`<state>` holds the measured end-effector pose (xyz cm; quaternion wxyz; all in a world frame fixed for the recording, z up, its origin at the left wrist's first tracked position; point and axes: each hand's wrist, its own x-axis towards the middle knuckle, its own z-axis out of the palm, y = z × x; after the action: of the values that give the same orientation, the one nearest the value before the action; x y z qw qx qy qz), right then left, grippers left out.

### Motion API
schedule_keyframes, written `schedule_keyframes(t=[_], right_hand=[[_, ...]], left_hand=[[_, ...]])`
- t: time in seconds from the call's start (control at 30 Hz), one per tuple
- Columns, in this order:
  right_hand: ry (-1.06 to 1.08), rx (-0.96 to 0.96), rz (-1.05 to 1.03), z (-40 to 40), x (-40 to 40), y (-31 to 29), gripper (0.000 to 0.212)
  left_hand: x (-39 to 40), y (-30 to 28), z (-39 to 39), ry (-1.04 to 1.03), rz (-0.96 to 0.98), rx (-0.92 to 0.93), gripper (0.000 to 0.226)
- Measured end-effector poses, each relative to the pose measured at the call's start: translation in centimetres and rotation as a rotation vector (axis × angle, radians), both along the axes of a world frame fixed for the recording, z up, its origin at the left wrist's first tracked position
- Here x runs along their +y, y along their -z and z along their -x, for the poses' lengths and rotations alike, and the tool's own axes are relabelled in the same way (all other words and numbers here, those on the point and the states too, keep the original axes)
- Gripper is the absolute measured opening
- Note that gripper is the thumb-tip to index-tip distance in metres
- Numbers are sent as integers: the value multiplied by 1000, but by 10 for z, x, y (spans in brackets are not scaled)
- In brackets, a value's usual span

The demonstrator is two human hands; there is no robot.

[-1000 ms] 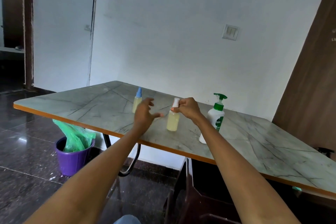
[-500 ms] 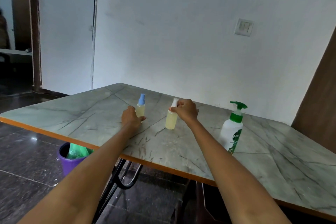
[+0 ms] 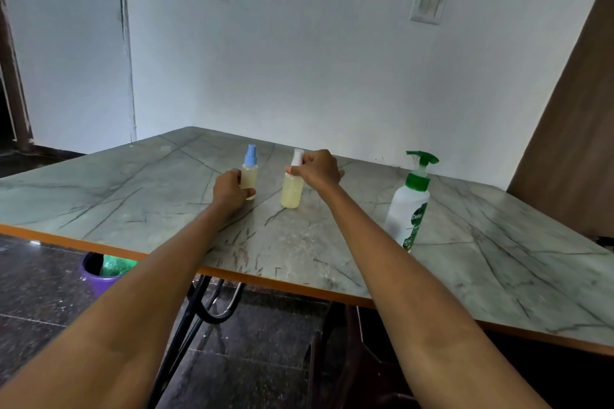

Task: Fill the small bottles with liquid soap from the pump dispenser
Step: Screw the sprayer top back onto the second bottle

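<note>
Head view: both small bottles [image 3: 292, 188] upright, caps up, hand-held.

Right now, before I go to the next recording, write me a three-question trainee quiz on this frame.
1. True or false: the left hand grips the blue-capped bottle.
2. The right hand holds the white-capped bottle at: A) its base, B) its cap, C) not at all?
3. Fill in: the pump dispenser has a ___ pump head.

Key: 1 true; 2 B; 3 green.
</note>
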<state>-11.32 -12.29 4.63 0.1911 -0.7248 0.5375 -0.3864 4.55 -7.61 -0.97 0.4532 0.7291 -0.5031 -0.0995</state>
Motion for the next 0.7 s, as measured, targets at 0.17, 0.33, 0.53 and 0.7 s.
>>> schedule_keyframes(t=[0.17,0.33,0.53,0.7], right_hand=[[2,-9,-19,-2,0,0,45],[-15,-69,-36,-3,3,5,23],[-36,-105,-7,2,17,-7,60],[-136,-142,178,14,47,-36,49]], left_hand=[[-1,1,-2,18,3,16,49],[4,3,-3,32,12,101,64],[16,1,-5,-20,73,118,71],[33,-6,10,-106,212,57,61]])
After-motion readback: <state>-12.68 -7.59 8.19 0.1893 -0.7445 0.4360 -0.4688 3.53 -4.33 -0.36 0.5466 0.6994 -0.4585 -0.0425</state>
